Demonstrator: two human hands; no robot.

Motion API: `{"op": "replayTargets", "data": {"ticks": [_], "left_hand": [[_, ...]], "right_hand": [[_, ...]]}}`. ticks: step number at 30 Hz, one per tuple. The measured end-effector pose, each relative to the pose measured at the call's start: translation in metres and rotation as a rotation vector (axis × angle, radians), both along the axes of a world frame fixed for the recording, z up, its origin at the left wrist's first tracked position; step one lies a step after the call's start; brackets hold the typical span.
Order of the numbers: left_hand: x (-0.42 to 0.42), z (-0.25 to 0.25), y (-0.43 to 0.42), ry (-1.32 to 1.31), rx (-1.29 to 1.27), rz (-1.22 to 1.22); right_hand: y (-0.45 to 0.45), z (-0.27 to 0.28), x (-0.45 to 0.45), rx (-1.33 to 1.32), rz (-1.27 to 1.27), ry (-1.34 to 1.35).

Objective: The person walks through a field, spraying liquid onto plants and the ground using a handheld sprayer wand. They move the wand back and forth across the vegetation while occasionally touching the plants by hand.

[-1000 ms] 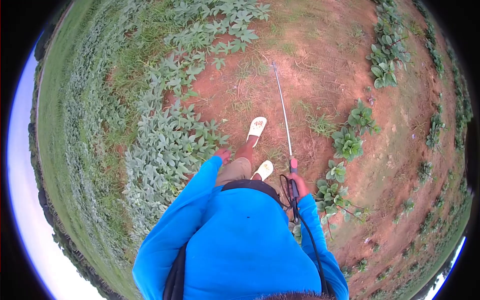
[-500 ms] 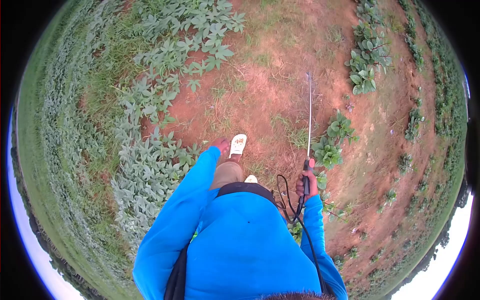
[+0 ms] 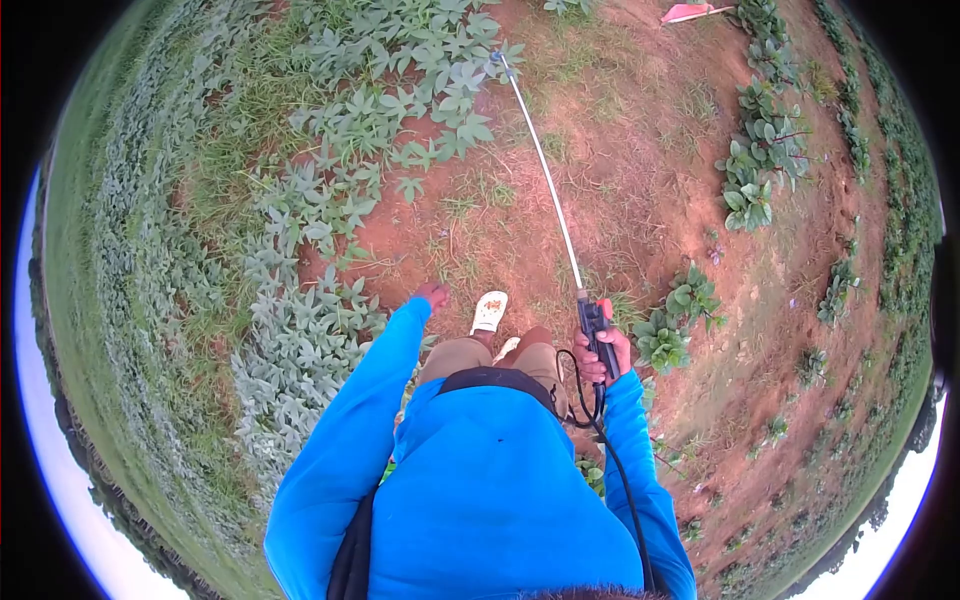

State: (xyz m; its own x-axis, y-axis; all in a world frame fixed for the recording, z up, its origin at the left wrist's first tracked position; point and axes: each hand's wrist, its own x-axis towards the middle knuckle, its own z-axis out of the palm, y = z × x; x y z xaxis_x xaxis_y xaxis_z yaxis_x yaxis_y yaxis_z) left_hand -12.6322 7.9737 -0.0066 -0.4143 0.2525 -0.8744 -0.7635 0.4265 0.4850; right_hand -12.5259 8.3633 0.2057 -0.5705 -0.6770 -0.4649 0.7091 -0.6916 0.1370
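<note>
My right hand (image 3: 606, 356) is wrapped round the black handle of a spray wand (image 3: 548, 180), whose long thin metal tube points forward and left. The wand's tip is over the edge of the leafy plants (image 3: 440, 80) at the top. A black hose (image 3: 622, 475) runs from the handle back along my right sleeve. My left hand (image 3: 433, 295) hangs beside my left thigh, near the leafy row; its fingers are small and partly hidden, and I cannot make out anything in them.
A white shoe (image 3: 489, 311) stands on reddish soil (image 3: 400, 235) with patches of grass. Low broad-leaved plants (image 3: 663, 340) grow in rows to the right. A pink object (image 3: 688, 12) lies at the top right. Dense greenery covers the left side.
The wand's tip has swung from the right to the left and forward, over the leafy plants. My left hand has shifted slightly left. The pink object has come into view.
</note>
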Motion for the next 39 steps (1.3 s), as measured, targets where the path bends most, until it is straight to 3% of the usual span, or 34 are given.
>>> {"op": "replayTargets", "data": {"ticks": [6, 8, 10, 14, 16, 18, 20, 26, 28, 31, 34, 36, 39], "left_hand": [[-0.002, 0.002, 0.016, 0.051, -0.040, -0.043], [-0.007, -0.007, 0.028, 0.029, -0.056, 0.006], [-0.014, -0.007, 0.039, 0.074, -0.045, -0.134], [-0.039, 0.020, 0.084, 0.029, -0.102, 0.019], [-0.056, 0.018, 0.098, 0.083, -0.134, -0.016], [-0.073, 0.015, 0.113, 0.102, -0.103, -0.019], [-0.094, 0.015, 0.129, 0.126, -0.071, -0.014], [-0.141, 0.041, 0.181, 0.262, -0.116, -0.008], [-0.147, 0.031, 0.183, 0.419, -0.106, -0.127], [-0.148, 0.058, 0.188, 0.506, -0.082, -0.120], [-0.144, 0.062, 0.180, 0.483, -0.224, -0.195], [-0.134, 0.040, 0.164, 0.447, -0.258, -0.183], [-0.134, 0.069, 0.153, 0.300, -0.311, -0.176]], "right_hand": [[0.020, -0.007, -0.004, 0.151, -0.004, -0.069], [0.033, -0.011, -0.008, 0.301, 0.002, -0.190], [0.046, -0.014, -0.013, 0.398, 0.046, -0.211], [0.079, -0.018, -0.026, 0.652, -0.017, -0.348], [0.098, -0.028, -0.032, 0.851, -0.056, -0.426], [0.116, -0.034, -0.039, 0.884, -0.065, -0.451], [0.129, -0.033, -0.056, 1.128, -0.079, -0.500], [0.178, -0.048, -0.110, 1.065, -0.002, -0.307], [0.182, -0.039, -0.144, 0.852, 0.180, -0.183], [0.175, -0.016, -0.185, 0.852, 0.369, -0.071], [0.166, 0.004, -0.220, 0.819, 0.585, 0.041], [0.151, 0.016, -0.242, 0.756, 0.875, 0.243], [0.118, 0.031, -0.267, 0.704, 0.946, 0.434]]}}
